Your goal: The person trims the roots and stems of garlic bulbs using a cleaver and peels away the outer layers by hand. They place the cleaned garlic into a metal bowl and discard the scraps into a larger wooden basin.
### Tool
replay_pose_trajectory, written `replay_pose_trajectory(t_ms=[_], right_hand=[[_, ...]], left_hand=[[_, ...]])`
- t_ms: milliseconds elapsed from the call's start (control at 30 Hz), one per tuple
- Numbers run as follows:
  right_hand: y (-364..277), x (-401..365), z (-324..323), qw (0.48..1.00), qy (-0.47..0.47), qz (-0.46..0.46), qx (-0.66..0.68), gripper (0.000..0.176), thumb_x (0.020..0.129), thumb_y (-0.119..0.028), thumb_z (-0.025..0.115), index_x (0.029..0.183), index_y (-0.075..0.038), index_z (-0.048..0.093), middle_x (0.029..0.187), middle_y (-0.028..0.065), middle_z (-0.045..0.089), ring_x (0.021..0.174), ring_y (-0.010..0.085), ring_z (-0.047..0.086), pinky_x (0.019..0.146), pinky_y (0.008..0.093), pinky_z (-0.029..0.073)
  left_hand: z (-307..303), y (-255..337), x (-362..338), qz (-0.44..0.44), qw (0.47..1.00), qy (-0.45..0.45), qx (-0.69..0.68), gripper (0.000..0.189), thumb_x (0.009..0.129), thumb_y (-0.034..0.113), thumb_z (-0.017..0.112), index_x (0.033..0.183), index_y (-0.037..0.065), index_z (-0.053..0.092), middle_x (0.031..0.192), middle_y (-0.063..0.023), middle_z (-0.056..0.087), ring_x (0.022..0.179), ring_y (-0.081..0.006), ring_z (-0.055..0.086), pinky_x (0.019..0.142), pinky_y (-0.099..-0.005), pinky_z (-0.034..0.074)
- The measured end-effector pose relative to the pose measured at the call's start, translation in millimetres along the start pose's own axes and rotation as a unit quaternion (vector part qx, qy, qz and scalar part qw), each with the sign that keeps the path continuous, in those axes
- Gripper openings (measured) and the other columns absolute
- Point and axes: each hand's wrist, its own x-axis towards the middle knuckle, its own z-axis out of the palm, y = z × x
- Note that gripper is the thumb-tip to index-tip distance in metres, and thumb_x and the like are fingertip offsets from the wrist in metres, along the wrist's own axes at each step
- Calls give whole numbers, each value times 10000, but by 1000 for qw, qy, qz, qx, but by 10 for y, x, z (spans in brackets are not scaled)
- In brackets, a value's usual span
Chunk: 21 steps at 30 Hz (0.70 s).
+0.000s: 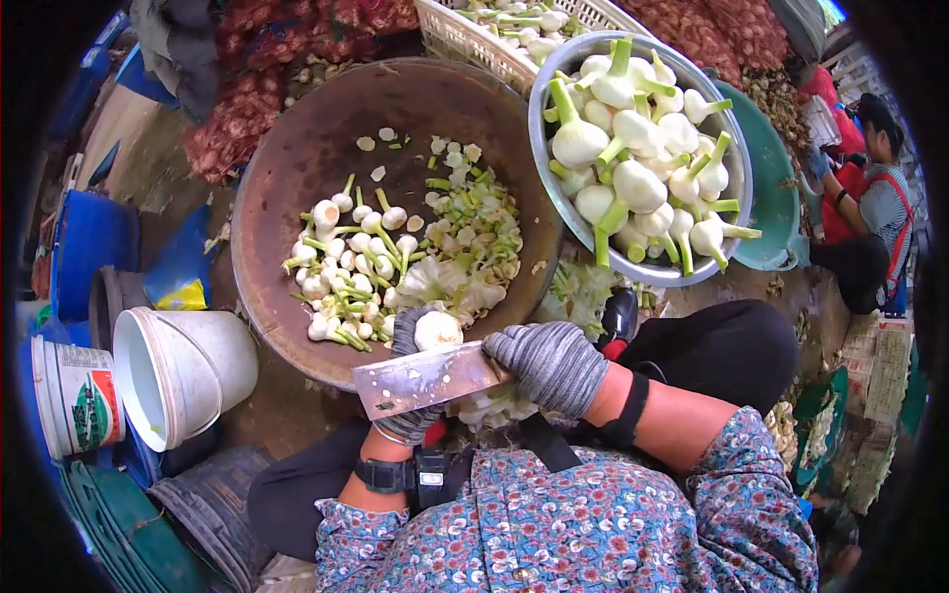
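We had a round white bulb (438,331) with a brownish patch on it, held above the near edge of the brown basin (316,128). Our left hand (406,330) grasped it in gloved fingers; our right hand (554,366) was clenched round the handle of a broad, wet-looking cleaver (420,383) flecked with white bits.

We counted one bulb in hand, one cleaver, one brown basin, one metal bowl (547,148), two white buckets (222,371) (71,400) and one other person (875,188). The stemmed bulbs (346,267) in the basin and bowl overlapped too much to count.

The blade hid most of our left hand and the bulb's underside; we could not tell whether blade and bulb touched. The crate (484,51) was partly hidden behind the bowl.
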Motion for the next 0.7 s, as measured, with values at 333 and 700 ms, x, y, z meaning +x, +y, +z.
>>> replay_pose_trajectory(t_ms=[333, 700], right_hand=[[295, 48, 315, 1000, 26, -6, -5, 181, 774, -162, 611, 945, -104, 600, 800, 128, 631, 788, 331, 649, 669, 438, 518], [460, 147, 166, 958, 116, 217, 148, 311, 796, -199, 673, 1071, -60, 629, 895, 189, 663, 834, 353, 645, 748, 411, 519]], left_hand=[[61, 23, -11, 105, 981, 43, 160, 516, 809, 214, 693, 1229, 4, 478, 1108, -153, 555, 1014, -317, 571, 910, -392, 465], [41, 160, 43, 25, 999, 43, 12, 671, 680, 191, 844, 1207, 40, 455, 1085, -120, 532, 974, -247, 568, 865, -363, 488]])
